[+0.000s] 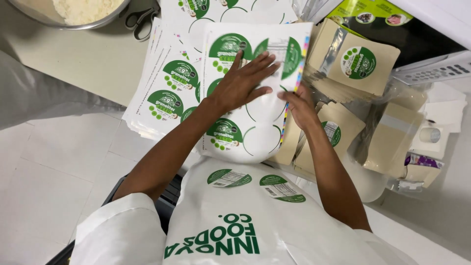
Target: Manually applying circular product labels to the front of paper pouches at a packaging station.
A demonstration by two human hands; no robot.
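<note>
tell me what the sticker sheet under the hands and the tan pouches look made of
Sticker sheet: glossy white backing paper with green printed labels, going by its sheen and the empty peeled circles. Tan pouches: likely matte kraft paper, with a shiny clear or foil strip.

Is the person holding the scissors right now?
No, the scissors lie untouched on the table by the metal bowl, while the left hand and right hand are on the sticker sheet.

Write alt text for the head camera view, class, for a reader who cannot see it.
A person's left hand presses flat on a white sheet of round green stickers, while the right hand grips the sheet's right edge. Tan paper pouches with green labels lie to the right, more sticker sheets to the left, and a metal bowl of white powder sits top left.
</note>
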